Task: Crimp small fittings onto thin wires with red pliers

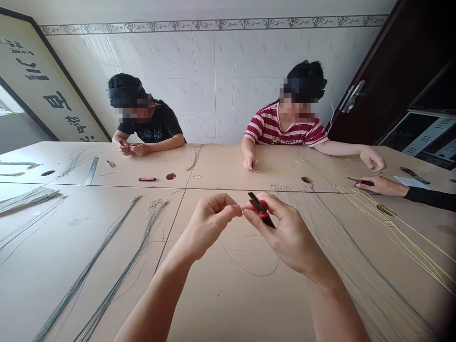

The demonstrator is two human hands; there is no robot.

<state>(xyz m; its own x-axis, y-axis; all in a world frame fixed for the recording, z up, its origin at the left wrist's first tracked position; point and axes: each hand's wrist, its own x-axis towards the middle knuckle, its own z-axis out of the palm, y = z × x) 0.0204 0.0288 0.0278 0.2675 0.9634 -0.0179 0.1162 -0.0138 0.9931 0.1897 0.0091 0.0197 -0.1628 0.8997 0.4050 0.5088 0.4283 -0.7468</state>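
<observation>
My left hand is closed in a pinch on the end of a thin dark cord, at a tiny gold-coloured piece. The rest of the cord hangs in a loose loop over the table below my hands. My right hand is closed around small pliers with dark jaws and red-and-black handles, the jaws pointing up and to the left. Its thumb and forefinger tips meet the left fingertips at the gold piece. Whether the right fingers also pinch the cord is too small to tell.
Bundles of grey-green cords with metal ends lie to the left. Yellow cords and loose grey cords lie on the right. Two people sit across the table, and another person's hand holds a tool at right. A red-and-black tube lies near a cable hole.
</observation>
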